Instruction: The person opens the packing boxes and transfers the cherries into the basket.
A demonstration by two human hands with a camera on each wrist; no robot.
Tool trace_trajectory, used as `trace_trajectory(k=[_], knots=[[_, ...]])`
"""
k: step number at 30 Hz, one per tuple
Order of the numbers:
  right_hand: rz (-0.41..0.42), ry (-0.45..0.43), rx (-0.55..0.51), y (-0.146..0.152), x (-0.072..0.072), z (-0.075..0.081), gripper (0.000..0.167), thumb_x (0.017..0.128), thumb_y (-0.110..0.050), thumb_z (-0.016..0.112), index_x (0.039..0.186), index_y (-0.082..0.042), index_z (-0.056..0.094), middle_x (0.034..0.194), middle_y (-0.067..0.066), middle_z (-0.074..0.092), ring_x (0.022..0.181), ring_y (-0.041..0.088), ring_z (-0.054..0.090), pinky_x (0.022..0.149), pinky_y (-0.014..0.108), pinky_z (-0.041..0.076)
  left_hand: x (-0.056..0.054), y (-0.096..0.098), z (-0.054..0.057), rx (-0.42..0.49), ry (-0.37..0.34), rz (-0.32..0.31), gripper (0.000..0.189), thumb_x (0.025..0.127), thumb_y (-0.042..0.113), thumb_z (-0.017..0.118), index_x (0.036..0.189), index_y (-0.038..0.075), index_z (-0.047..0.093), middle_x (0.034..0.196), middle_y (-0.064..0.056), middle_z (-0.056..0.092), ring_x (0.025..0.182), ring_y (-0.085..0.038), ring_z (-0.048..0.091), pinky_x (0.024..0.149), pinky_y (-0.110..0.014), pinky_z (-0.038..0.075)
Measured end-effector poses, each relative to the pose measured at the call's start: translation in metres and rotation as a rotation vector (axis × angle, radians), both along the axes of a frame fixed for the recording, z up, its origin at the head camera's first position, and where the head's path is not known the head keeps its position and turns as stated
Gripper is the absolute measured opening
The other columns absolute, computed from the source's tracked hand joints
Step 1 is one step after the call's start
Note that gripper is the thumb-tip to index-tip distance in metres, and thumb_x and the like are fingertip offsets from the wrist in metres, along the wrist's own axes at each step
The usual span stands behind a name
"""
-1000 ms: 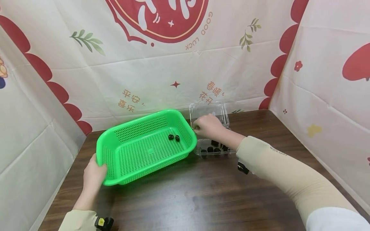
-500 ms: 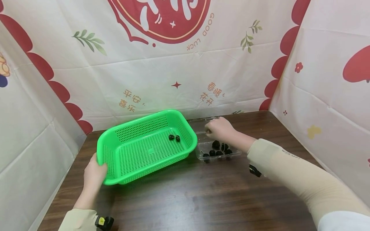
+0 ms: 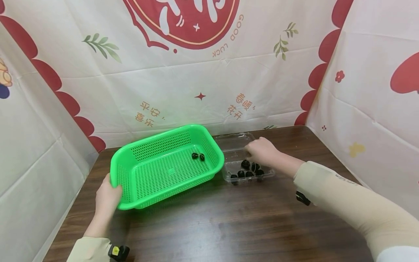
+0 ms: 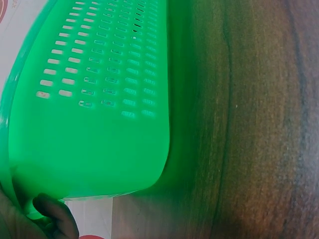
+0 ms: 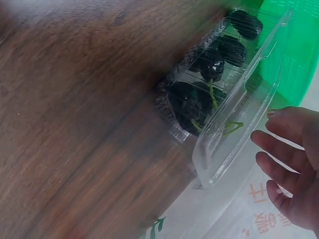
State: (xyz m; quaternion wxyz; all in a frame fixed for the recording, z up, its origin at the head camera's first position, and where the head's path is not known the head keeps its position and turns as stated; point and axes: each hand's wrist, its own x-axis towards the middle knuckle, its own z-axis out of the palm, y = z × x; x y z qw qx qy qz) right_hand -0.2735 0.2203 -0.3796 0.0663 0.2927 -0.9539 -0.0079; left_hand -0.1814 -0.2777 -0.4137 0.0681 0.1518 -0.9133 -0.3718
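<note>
Dark fruit (image 3: 245, 164) in clear box (image 3: 231, 168), two more in green basket (image 3: 157, 182); left hand (image 3: 107, 196) clamped on basket; right hand (image 3: 262, 150) near box, fingers apart. Likely best: lifting fruit gently by stems (image 5: 213, 93), basket braced.

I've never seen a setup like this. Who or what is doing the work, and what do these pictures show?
There's no robot, just a person working bare-handed. The wide picture comes from a camera worn on the head; the closer two come from the left wrist camera and the right wrist camera.

On the brown table is a green basket with two dark round pieces inside. To its right is a clear plastic box, its lid open, with more dark pieces in it.

The left hand grips the basket's left end. The right hand is by the box, with nothing visible in its fingers.
</note>
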Motion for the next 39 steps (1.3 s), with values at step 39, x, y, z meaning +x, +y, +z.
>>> trace_trajectory(k=[39], knots=[[-0.029,-0.060,0.068,0.019,0.001,0.009,0.023,0.077,-0.005,0.069,0.061,-0.020,0.064,0.056,-0.012,0.053,0.055,0.011,0.043,0.064,0.039,0.031,0.000,-0.001,-0.003,0.007,0.020,0.000,0.053,0.091,0.005,0.041,0.143,-0.003,0.035,0.119,-0.032,0.055,0.101,-0.044,0.055,0.079,-0.056,0.044]])
